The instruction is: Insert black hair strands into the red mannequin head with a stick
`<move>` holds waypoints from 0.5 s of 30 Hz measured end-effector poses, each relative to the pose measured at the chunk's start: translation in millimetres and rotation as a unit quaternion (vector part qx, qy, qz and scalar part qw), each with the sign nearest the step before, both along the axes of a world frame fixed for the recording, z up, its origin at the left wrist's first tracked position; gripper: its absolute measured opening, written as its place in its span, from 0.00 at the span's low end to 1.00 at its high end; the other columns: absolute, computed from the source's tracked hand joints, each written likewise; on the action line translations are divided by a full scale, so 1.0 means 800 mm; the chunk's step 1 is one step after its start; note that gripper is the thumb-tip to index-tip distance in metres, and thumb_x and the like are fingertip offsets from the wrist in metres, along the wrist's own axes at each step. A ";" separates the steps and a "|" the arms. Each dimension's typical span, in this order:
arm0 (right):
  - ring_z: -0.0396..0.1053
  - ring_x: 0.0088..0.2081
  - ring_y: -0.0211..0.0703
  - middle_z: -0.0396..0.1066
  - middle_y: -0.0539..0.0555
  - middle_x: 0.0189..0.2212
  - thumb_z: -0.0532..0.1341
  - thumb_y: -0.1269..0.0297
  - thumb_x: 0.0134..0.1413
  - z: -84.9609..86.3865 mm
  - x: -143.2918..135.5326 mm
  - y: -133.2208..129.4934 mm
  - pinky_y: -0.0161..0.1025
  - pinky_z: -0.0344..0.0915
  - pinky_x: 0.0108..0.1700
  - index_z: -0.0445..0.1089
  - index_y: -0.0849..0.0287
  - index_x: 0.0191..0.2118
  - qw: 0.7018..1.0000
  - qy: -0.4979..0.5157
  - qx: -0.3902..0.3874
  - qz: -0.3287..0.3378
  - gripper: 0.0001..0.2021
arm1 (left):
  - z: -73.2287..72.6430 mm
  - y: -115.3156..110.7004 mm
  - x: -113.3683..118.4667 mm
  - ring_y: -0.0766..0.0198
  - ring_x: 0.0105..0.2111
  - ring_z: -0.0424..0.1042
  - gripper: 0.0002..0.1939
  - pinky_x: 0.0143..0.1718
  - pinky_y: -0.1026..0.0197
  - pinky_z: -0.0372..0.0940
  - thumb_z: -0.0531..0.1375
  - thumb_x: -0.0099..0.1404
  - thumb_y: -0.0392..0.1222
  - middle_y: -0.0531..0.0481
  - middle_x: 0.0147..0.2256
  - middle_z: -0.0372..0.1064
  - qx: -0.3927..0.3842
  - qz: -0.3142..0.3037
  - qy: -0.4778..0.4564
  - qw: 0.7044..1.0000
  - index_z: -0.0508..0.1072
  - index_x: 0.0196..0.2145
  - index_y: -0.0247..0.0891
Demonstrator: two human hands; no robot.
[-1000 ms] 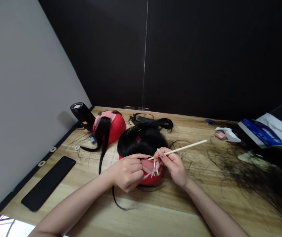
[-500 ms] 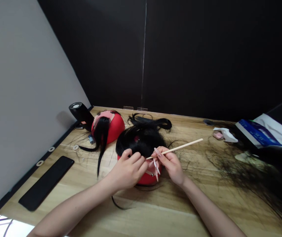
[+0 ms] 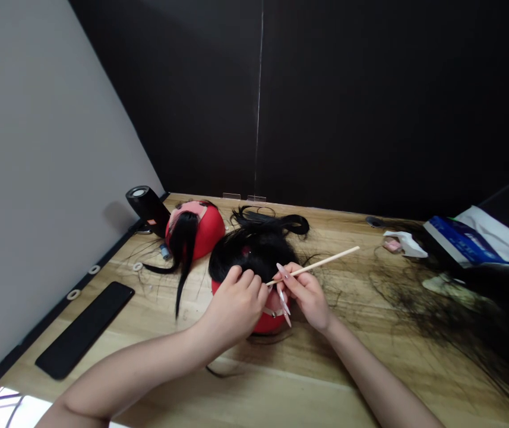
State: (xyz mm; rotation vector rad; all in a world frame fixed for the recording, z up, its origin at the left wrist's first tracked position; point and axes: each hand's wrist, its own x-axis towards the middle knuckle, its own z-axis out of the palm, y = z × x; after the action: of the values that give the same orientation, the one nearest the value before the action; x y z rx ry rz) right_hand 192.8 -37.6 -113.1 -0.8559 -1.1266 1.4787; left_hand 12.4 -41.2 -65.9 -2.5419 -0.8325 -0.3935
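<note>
In front of me sits a red head form (image 3: pixel 268 324) with black hair (image 3: pixel 254 244) spread over its top and a pinkish cap base near the front. My right hand (image 3: pixel 310 294) pinches a thin pale wooden stick (image 3: pixel 328 260) between thumb and forefinger, its other long-nailed fingers stretched over the cap. The stick's tip meets the hair beside my left hand (image 3: pixel 243 300). That hand is closed against the form's left side, its fingertips turned away, so what they grip is hidden.
A second red head form (image 3: pixel 209 232) with a black lock stands behind left, by a black cylindrical speaker (image 3: pixel 147 208). A long black pad (image 3: pixel 85 330) lies left. Loose hair (image 3: pixel 432 315), a crumpled tissue (image 3: pixel 410 244) and a blue-and-white packet (image 3: pixel 468 241) lie right.
The stick and my right hand have shifted slightly left. My left wrist has turned a little, its forearm raised and angled differently. The head form stays in place.
</note>
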 end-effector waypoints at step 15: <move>0.62 0.18 0.29 0.66 0.47 0.22 0.67 0.46 0.52 0.000 -0.001 0.001 0.28 0.62 0.19 0.68 0.62 0.33 0.999 0.031 -0.025 0.005 0.21 | -0.012 -0.039 -0.004 0.58 0.30 0.65 0.05 0.42 0.52 0.55 0.55 0.65 0.35 0.47 0.28 0.69 0.000 -0.048 0.037 0.998 0.69 0.32 0.33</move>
State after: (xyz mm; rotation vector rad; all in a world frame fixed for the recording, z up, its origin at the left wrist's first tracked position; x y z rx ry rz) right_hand 191.7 -36.6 -113.2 -0.8346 -1.0532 1.5375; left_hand 9.0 -72.3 -75.5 -2.5868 -0.6842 -0.3261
